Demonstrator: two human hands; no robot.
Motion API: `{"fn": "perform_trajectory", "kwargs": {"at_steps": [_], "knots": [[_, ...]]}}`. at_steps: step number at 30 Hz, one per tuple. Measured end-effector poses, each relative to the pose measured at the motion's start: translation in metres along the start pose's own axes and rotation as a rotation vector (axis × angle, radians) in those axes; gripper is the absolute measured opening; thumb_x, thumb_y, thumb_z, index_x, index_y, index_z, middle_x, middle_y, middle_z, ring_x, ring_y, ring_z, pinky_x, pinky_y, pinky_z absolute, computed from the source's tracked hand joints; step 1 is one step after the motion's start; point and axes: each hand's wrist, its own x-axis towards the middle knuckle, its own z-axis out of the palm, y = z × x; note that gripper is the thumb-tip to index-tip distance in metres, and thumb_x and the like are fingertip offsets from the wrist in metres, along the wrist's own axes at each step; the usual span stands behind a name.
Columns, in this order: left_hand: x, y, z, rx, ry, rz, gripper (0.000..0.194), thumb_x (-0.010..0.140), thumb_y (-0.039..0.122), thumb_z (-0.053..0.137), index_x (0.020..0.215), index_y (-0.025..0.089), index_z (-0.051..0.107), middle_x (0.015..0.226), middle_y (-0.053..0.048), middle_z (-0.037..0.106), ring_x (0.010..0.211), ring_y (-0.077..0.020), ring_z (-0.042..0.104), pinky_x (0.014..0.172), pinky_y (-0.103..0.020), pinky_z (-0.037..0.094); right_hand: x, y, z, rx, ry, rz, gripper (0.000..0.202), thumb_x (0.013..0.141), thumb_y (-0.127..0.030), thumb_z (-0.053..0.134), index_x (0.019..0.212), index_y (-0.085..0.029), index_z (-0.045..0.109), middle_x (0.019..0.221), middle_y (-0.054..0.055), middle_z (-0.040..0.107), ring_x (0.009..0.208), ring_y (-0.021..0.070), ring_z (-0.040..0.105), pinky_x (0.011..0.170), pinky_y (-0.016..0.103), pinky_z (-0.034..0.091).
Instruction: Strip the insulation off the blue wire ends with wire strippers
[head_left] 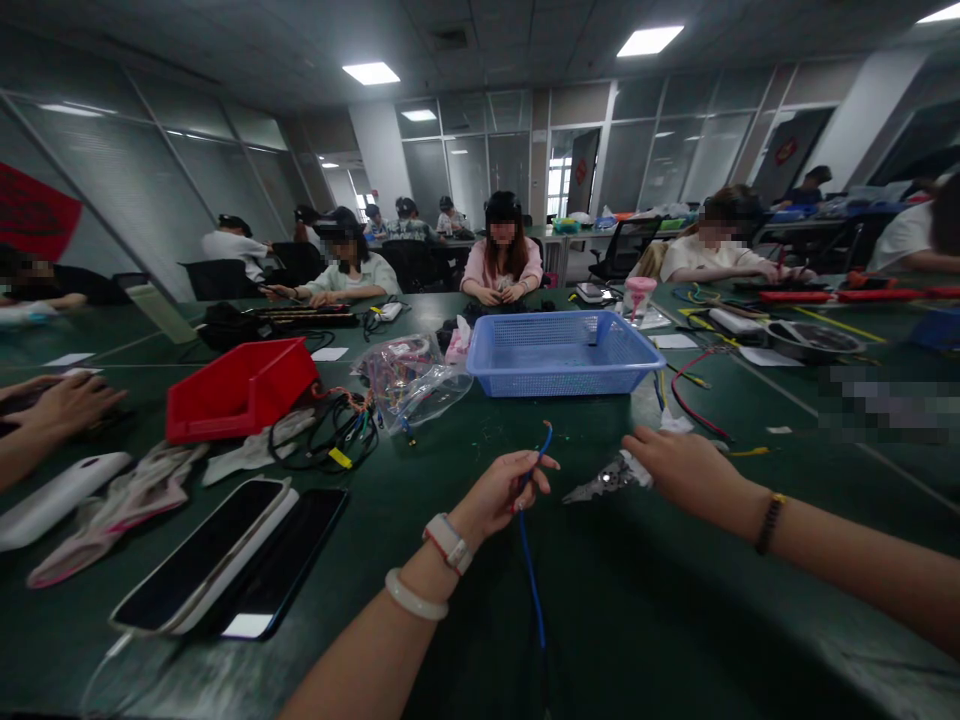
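Observation:
Between the fingertips of my left hand (pixel 510 492) is a blue wire (pixel 531 570). Its upper end sticks up past the fingers with a short copper-coloured tip, and the rest hangs down toward the table's near edge. My right hand (pixel 679 468) is closed around wire-stripping pliers (pixel 600 482), whose grey metal jaws point left toward my left hand. The jaws and the wire are apart. My right fingers mostly hide the handles; a bit of white shows there.
Beyond my hands stands a blue basket (pixel 562 384). Left of it lie a clear plastic bag (pixel 420 390), black cables (pixel 330 432), a red bin (pixel 240 395), gloves (pixel 127 510) and two phones (pixel 206 555). Loose wires (pixel 694 400) lie right. Co-workers sit around the green table (pixel 450 640).

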Motion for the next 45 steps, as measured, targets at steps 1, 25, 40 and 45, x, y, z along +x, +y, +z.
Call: {"fn": "perform_trajectory", "kwargs": {"at_steps": [1,25,40,45], "knots": [[0.0,0.0,0.0,-0.001,0.001,0.002,0.024,0.084,0.031,0.06,0.088,0.009,0.066,0.062,-0.001,0.063,0.031,-0.0001,0.034,0.034,-0.017,0.015,0.001,0.001,0.0,0.075,-0.003,0.013,0.034,0.074,-0.002,0.049,0.103,-0.018,0.059,0.1,0.01,0.062,0.081,0.024,0.064,0.06,0.03,0.043],[-0.007,0.019,-0.026,-0.12,-0.205,0.011,0.015,0.086,0.025,0.058,0.081,0.01,0.058,0.05,0.005,0.05,0.027,0.0014,0.023,0.032,-0.012,0.017,0.057,-0.048,0.048,2.081,-0.24,0.31,0.029,0.076,-0.029,0.069,0.1,-0.016,0.059,0.087,0.005,0.069,0.05,0.0082,0.057,0.049,0.024,0.051],[-0.005,0.018,-0.02,-0.04,-0.193,-0.021,0.019,0.088,0.028,0.054,0.082,0.01,0.059,0.052,0.003,0.054,0.029,0.0006,0.028,0.034,-0.014,0.016,0.049,0.018,0.024,1.893,0.051,0.295,0.031,0.076,-0.032,0.069,0.101,-0.017,0.058,0.089,0.005,0.069,0.05,0.0088,0.057,0.051,0.025,0.052],[-0.005,0.016,-0.019,0.0,-0.186,-0.033,0.019,0.088,0.028,0.055,0.082,0.01,0.059,0.052,0.003,0.055,0.029,0.0003,0.028,0.035,-0.015,0.018,0.041,0.006,0.043,1.906,-0.189,0.248,0.031,0.071,-0.03,0.072,0.094,-0.013,0.06,0.079,0.006,0.069,0.043,0.0089,0.053,0.042,0.025,0.047]]}}
